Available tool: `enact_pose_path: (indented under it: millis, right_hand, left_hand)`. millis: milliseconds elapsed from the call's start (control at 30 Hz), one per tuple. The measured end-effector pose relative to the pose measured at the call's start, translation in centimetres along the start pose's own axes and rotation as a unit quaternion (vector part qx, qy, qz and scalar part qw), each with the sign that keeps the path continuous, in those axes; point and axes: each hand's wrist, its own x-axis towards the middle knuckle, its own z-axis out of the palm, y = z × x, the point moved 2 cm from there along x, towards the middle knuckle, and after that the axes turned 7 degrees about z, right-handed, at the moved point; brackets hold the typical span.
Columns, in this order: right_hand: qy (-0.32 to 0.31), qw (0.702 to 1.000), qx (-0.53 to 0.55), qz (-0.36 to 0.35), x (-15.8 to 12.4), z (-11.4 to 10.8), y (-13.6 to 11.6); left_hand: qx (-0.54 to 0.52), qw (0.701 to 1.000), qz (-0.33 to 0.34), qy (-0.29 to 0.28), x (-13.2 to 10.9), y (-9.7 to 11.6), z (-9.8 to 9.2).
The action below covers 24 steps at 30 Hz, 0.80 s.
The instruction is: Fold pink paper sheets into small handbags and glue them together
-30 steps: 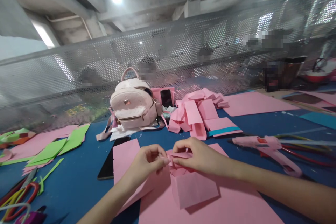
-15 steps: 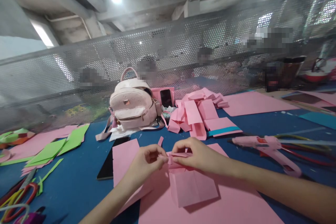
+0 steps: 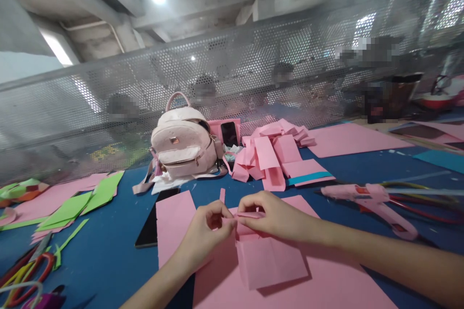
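A folded pink paper piece [image 3: 271, 261], boxy with creased sides, is held up over a large pink sheet [image 3: 348, 289]. My left hand [image 3: 210, 227] pinches its upper left edge between thumb and forefinger. Close beside it, my right hand [image 3: 268, 215] grips the folded top flap, thumb below and fingers above. The two sets of fingertips nearly meet at the fold, and they partly hide it. A narrow pink strip [image 3: 222, 196] sticks out behind the left fingers.
A pink glue gun [image 3: 369, 198] lies right. Cut pink pieces [image 3: 270, 154] are heaped beside a pale backpack [image 3: 183, 140]. Green paper [image 3: 67, 210] and scissors [image 3: 39, 270] lie left, and a dark tablet or phone [image 3: 148, 229] is partly under paper. A perforated metal screen [image 3: 246, 58] stands behind.
The folded paper has shifted slightly right and its lower part is tilted a little more. My left hand has moved slightly right with it; both hands keep their pinch.
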Motion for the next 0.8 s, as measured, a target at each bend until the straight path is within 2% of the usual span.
enact_pose_path:
  millis: [133, 333, 467, 600, 667, 800]
  right_hand:
    - [-0.001, 1.0, 0.008, -0.003, 0.1, 0.2, 0.0]
    - [0.011, 0.997, 0.068, -0.016, 0.5, 0.5, 0.5]
    - [0.022, 0.995, 0.094, -0.012, 0.7, 0.9, 1.1]
    - [0.043, 0.992, 0.119, -0.001, 0.8, 1.1, 1.3]
    - [0.066, 0.99, 0.128, -0.009, 0.7, 1.1, 1.3]
    - [0.085, 0.987, 0.139, -0.015, 0.6, 1.6, 1.5]
  left_hand:
    - [0.028, 1.0, 0.007, -0.003, 0.0, -0.1, 0.1]
    - [0.091, 0.993, 0.064, 0.034, -0.1, -0.4, 0.3]
    - [0.067, 0.989, 0.067, 0.112, -0.2, -1.6, 0.4]
    - [-0.003, 0.981, 0.024, 0.191, -0.2, -2.8, 0.5]
    - [-0.071, 0.981, -0.01, 0.181, -0.1, -3.2, 0.6]
    - [-0.151, 0.982, -0.07, 0.088, 0.1, -3.4, 1.0]
